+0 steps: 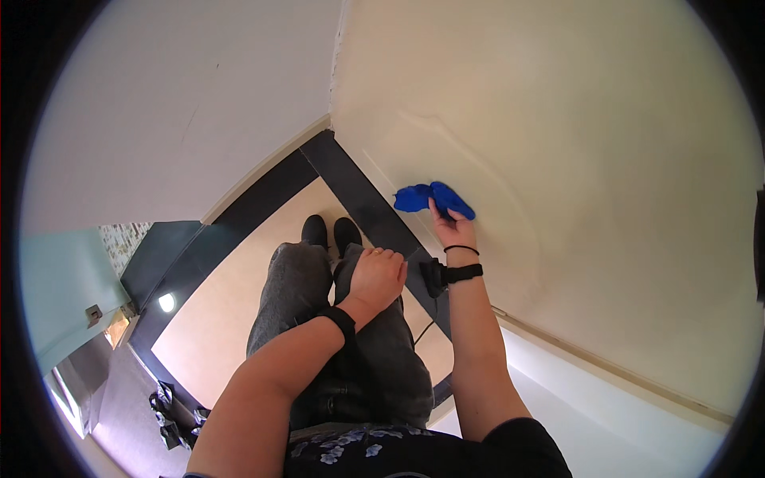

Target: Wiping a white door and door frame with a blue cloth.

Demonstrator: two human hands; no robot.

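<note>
Against the cream painted wall [574,143], right at the tips of the right hand [456,231], sits a crumpled bright blue cloth [434,199]. The fingers of that hand are pressed onto its near edge, pinning it flat to the wall rather than wrapped round it. Cloth looks soft, light and limp, likely to bunch or slip down if pressure eases; best held by a bunched fold under the fingertips, palm backing it. Left hand [378,277] rests loosely curled on the grey denim thigh [299,279], holding nothing. Black wristbands on both wrists; small black device [434,276] strapped below the right one, cable hanging. Beyond the left fingers, black shoes [331,232] on beige floor tiles [231,295] with a dark border strip [358,187] along the wall base.
</note>
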